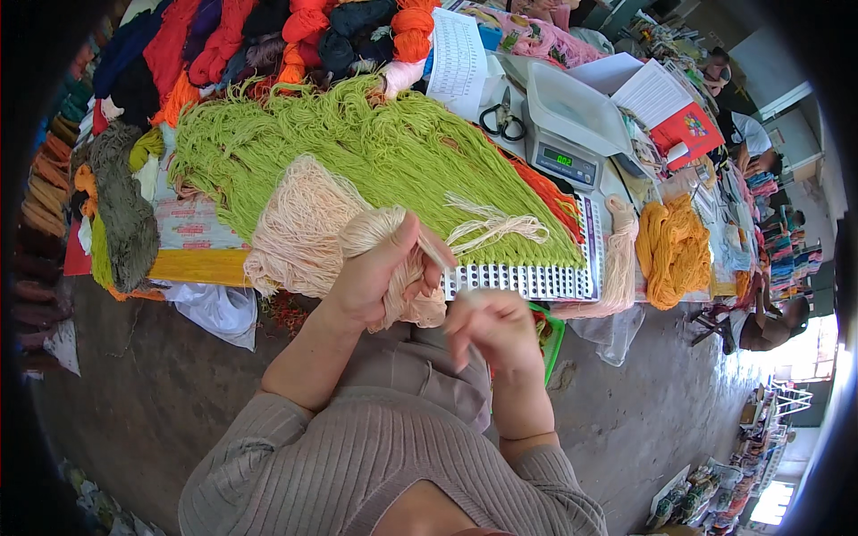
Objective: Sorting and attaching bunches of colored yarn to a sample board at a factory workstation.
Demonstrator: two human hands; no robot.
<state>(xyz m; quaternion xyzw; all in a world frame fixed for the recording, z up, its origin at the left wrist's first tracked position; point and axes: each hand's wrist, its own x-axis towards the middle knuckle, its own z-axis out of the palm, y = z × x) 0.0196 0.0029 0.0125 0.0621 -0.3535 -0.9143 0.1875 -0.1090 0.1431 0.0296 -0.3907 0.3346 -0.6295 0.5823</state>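
My left hand (380, 277) is closed around a bundle of pale peach yarn (391, 230), strands looping over its fingers and hanging below the palm. Right beside it, a big loose heap of the same peach yarn (299, 223) lies at the table's front edge. My right hand (494, 329) is just right of the left one, fingers curled in, blurred; what it pinches, if anything, cannot be made out. Behind both hands spreads a wide mass of lime-green yarn (357, 134), its strands lying over a white board with dark holes (527, 282). A small cream bundle (496, 225) rests on the green.
Black-handled scissors (503, 121) and a digital scale (565, 161) with a plastic tray stand at the back right. Peach (618, 259) and orange hanks (672, 250) lie to the right. Dark and red hanks (174, 40) fill the back left. A green basket (554, 344) sits below the table edge.
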